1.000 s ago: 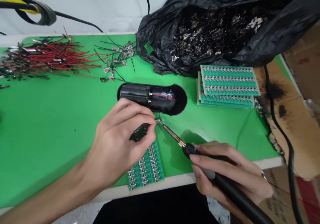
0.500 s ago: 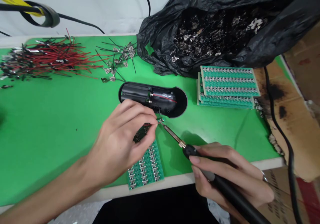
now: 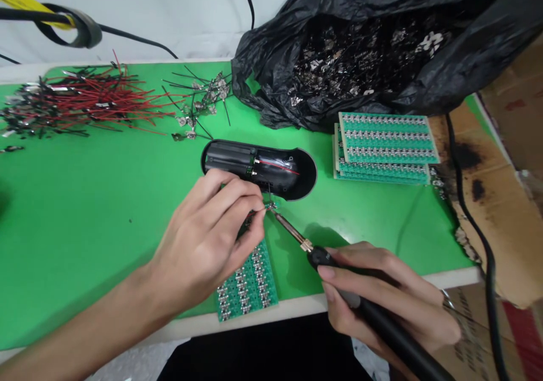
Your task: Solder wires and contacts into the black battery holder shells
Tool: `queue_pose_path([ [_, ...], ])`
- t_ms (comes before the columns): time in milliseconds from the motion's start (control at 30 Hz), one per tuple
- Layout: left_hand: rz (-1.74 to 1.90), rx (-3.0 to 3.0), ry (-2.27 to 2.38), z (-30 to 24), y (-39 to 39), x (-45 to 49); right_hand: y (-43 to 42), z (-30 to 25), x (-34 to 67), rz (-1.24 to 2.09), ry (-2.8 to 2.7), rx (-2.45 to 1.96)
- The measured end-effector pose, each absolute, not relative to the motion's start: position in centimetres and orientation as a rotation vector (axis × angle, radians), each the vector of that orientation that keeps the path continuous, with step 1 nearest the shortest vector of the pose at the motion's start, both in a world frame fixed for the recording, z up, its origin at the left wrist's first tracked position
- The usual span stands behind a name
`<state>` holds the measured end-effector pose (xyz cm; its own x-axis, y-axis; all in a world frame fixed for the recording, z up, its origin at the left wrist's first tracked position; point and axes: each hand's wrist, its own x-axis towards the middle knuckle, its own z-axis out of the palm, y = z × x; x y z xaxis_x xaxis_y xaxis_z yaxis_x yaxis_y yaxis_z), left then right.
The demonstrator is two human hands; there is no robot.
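Note:
My right hand [image 3: 382, 296] is closed around a black soldering iron [image 3: 322, 256], its tip pointing up and left. The tip meets a tiny green circuit piece [image 3: 274, 205] in front of the black plastic casing [image 3: 303, 168]. My left hand [image 3: 212, 231] pinches a thin wire [image 3: 264, 208] at that same spot; its fingertips hide most of it. Inside the casing lie a red wire [image 3: 280, 166] and battery slots. Beneath my left hand, partly covered, a green circuit board panel [image 3: 250, 282] with rows of shiny solder joints reaches the table's front edge.
Red and black wires [image 3: 102, 101] lie heaped at the back left, beside metal contacts with black leads [image 3: 207, 98]. A black plastic bag [image 3: 271, 81] of metal parts stands behind. Stacked circuit panels [image 3: 388, 137] and scorched cardboard [image 3: 487, 200] with a cable [image 3: 470, 211] are at right.
Both hands stay almost in place. My right hand and the soldering iron have shifted very slightly left, and my left fingertips have drawn back a little to the left.

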<state>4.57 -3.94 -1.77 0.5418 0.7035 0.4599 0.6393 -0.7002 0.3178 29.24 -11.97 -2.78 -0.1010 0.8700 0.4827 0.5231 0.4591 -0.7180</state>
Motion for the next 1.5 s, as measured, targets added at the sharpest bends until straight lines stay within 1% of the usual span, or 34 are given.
queue_pose_path([
  [600,0.873,2.849,1.079,-1.33,-3.72,4.76,-11.94,-2.82,29.33,0.487,-1.759,-1.157],
  [1033,0.913,2.852,1.013,-1.3,-3.52,4.86,-11.89,-2.83,28.97,0.409,-1.775,-1.18],
  [1500,0.837,2.902,0.971,-1.14,-3.78,4.65,-11.85,-2.58,28.82,0.419,-1.746,-1.179],
])
